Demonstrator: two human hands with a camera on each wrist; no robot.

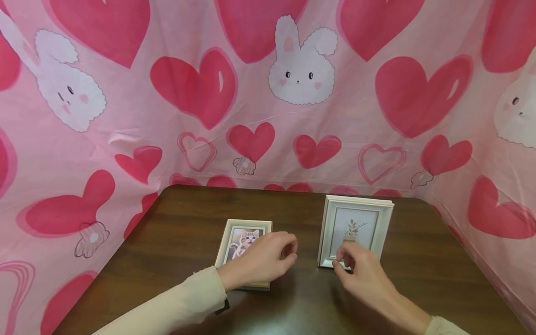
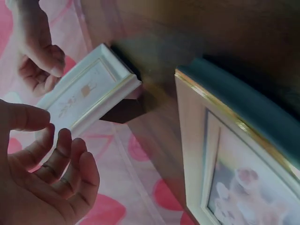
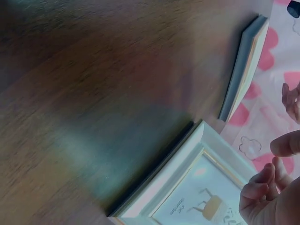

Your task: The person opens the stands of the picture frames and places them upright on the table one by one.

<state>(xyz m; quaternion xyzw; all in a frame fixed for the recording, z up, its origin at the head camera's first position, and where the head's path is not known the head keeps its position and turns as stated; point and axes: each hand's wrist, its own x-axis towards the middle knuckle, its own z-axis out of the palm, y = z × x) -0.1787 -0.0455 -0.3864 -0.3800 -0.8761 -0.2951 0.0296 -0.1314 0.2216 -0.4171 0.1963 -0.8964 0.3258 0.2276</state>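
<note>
Upright on the counter (image 1: 167,260), just ahead of the right hand (image 1: 363,270): white plant-print frame (image 1: 356,225), contact hard to tell. Near the left hand (image 1: 270,253), toward its wrist: kitten frame (image 1: 244,239). Loosely curled fingers on both hands, pinching nothing. Probably light and stiff, smooth, slightly slippery, perhaps fragile at the glossy front. Best held by both side rails.

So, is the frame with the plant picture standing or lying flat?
Standing: in the head view, the plant frame rises from the table, its front toward the camera; the left wrist view shows a dark stand behind.
</note>
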